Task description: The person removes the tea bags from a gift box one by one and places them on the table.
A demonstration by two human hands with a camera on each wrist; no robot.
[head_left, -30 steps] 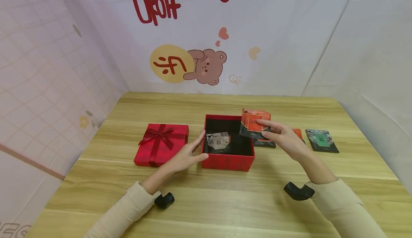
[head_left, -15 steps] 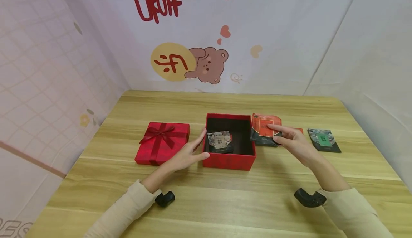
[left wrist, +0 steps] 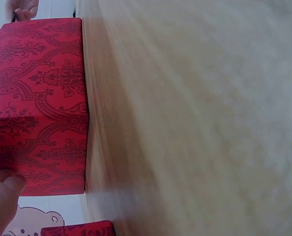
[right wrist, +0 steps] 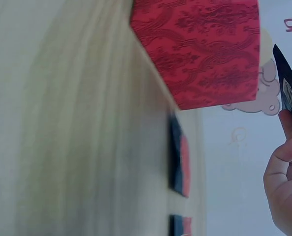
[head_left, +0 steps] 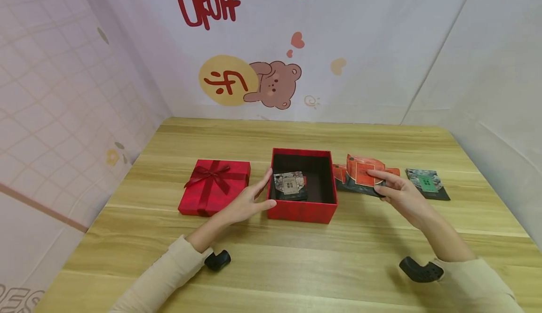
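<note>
Right hand (head_left: 402,199) is stretching forward, thumb and fingers pinching a flat, glossy orange-and-black packet (head_left: 360,175) at a slant, right of the open red damask-patterned box (head_left: 300,212). Left hand (head_left: 243,204) is resting against the box's left side, thumb spread wide from the fingers. Inside, a dark floral-printed square packet (head_left: 290,184) is lying; leftward, a red lid with a satiny ribbon bow (head_left: 235,174) is sitting.
</note>
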